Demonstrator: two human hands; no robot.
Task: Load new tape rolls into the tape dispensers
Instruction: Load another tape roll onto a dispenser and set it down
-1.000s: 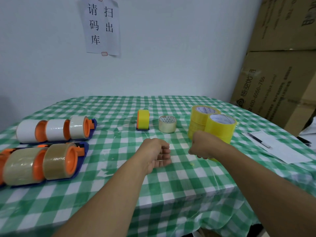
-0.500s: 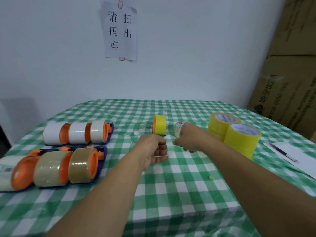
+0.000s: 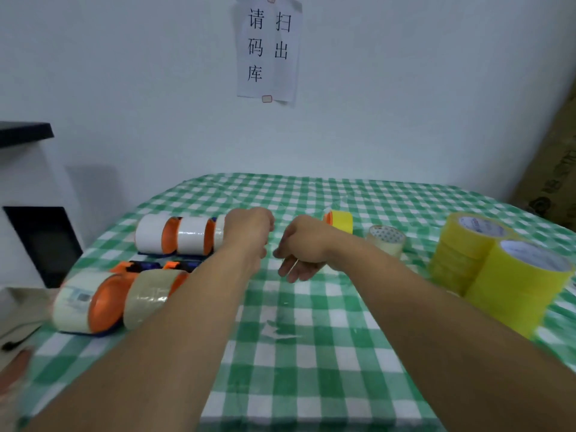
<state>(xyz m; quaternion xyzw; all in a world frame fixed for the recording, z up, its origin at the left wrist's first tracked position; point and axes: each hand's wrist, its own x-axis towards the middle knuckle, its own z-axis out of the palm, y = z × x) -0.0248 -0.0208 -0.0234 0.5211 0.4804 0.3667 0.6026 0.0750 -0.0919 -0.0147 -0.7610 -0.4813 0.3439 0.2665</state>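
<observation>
Dispensers hold white and tan rolls.

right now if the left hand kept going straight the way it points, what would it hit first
Likely the row of white tape rolls on orange dispensers: the left hand already overlaps the nearest roll's end, though depth is unclear.

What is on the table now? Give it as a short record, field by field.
surface: table with green checked cloth
left hand: closed fist, above the cloth
right hand: fingers loosely curled, holds nothing visible
far left row: white tape dispensers
near left row: brown tape dispensers
centre: small yellow dispenser, clear tape roll
right: yellow tape rolls, stacked
</observation>
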